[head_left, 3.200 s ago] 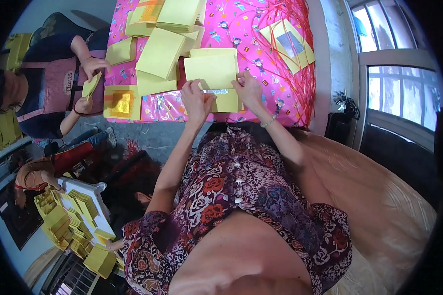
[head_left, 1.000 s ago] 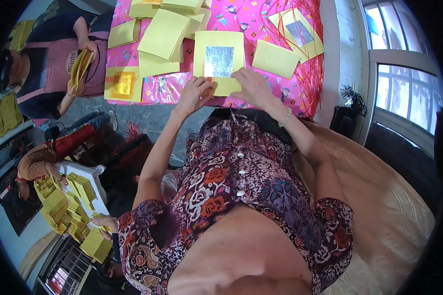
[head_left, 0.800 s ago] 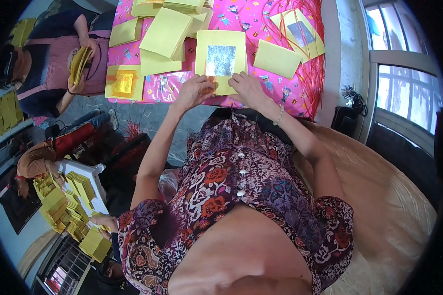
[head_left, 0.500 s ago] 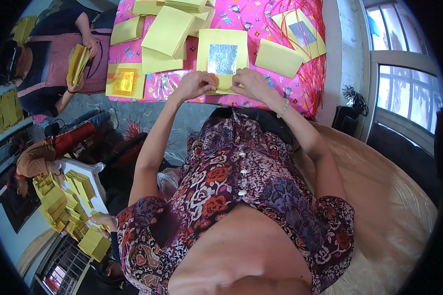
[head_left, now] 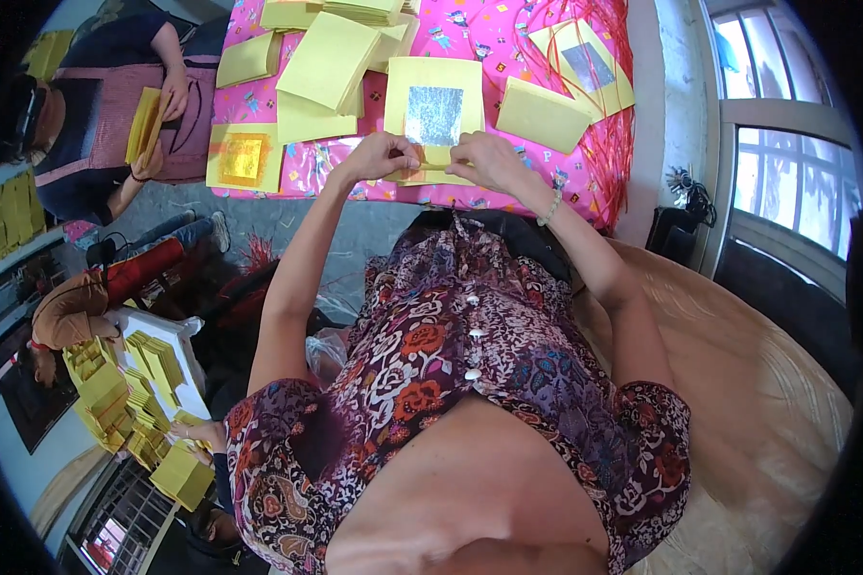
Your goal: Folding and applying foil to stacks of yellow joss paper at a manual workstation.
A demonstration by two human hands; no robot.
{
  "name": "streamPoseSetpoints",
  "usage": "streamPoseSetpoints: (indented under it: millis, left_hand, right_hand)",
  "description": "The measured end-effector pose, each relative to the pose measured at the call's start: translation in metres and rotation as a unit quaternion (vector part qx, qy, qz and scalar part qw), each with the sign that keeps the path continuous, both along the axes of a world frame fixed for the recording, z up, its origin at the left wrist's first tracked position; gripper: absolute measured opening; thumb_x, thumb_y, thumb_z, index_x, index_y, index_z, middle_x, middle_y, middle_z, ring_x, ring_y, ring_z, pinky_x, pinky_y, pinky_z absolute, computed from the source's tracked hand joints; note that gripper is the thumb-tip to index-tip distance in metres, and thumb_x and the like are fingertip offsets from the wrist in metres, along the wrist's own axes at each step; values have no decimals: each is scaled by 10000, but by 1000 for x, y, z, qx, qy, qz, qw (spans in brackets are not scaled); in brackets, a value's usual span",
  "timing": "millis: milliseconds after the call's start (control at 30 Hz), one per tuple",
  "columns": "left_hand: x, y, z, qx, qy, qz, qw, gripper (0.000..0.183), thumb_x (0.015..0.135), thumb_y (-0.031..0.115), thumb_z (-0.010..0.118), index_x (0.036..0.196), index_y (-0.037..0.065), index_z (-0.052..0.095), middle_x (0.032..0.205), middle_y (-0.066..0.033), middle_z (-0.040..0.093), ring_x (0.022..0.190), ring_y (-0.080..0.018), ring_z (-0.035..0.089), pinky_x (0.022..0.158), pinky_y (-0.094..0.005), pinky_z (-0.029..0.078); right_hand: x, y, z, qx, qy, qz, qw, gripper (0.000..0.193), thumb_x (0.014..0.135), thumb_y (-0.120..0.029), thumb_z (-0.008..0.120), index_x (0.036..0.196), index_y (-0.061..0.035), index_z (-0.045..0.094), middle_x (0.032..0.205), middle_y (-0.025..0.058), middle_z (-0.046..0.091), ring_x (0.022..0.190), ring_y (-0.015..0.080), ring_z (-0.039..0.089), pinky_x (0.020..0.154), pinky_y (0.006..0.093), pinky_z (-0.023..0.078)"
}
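Note:
A yellow paper sheet [head_left: 435, 73] with a silver foil square [head_left: 433, 113] lies in front of me on the pink table cover. My left hand [head_left: 384, 156] pinches the sheet's near edge at its left side, thumb and fingertips together. At the right side of the same edge, my right hand [head_left: 491, 161] is also closed on the paper. Between the two hands the edge is raised and turned up a little toward the foil. More yellow paper shows flat beneath it. My fingers hide the ends of the lifted strip.
Stacks of yellow paper [head_left: 328, 59] lie beyond my left hand, with a gold-foil sheet [head_left: 243, 158] nearby. A folded yellow stack [head_left: 544, 113] and red strings [head_left: 612, 153] are to the right. At left, a co-worker [head_left: 96, 115] holds yellow papers; others sit by a white table [head_left: 190, 359].
The near edge of the sheet has come up slightly between my hands, and my left hand has shifted a little upward. The co-worker at left has turned the papers they hold.

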State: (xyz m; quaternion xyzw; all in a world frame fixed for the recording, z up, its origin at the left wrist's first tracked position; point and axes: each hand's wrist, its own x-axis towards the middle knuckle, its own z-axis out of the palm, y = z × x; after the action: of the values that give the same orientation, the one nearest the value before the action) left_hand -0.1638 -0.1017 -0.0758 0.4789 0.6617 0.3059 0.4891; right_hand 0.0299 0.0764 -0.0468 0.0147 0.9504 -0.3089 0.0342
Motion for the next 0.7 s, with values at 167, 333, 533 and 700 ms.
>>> streamPoseSetpoints:
  millis: [167,333,533,700]
  left_hand:
    - [6,-6,12,34,-25,14,999,49,866,54,670,853,6,671,803,-24,653,744,-76,579,675,-254,481]
    - [4,-25,39,109,168,-8,980,529,681,239,827,1155,125,623,1287,-73,549,1212,-285,459,1036,-411,375]
    - [-12,-23,24,169,243,67,953,630,688,144,779,1273,122,545,1265,-101,561,1152,-319,500,998,-393,419]
    - [-17,-5,22,143,246,142,948,315,841,289,685,1058,63,653,945,-104,641,880,-294,560,814,-395,462]
  right_hand:
    - [4,-8,0,49,45,-3,998,237,839,-293,653,789,-68,599,729,101,572,712,309,593,632,432,460]
    - [6,3,13,15,64,-2,998,233,863,-298,626,810,-73,600,686,108,586,661,311,605,601,427,465]
    - [-3,19,37,-37,28,-21,999,214,894,-308,611,893,-99,657,771,101,654,695,304,631,624,402,483]
    - [-7,21,51,-152,-21,-76,985,283,866,-330,651,973,-68,647,852,120,674,767,306,647,715,389,504]
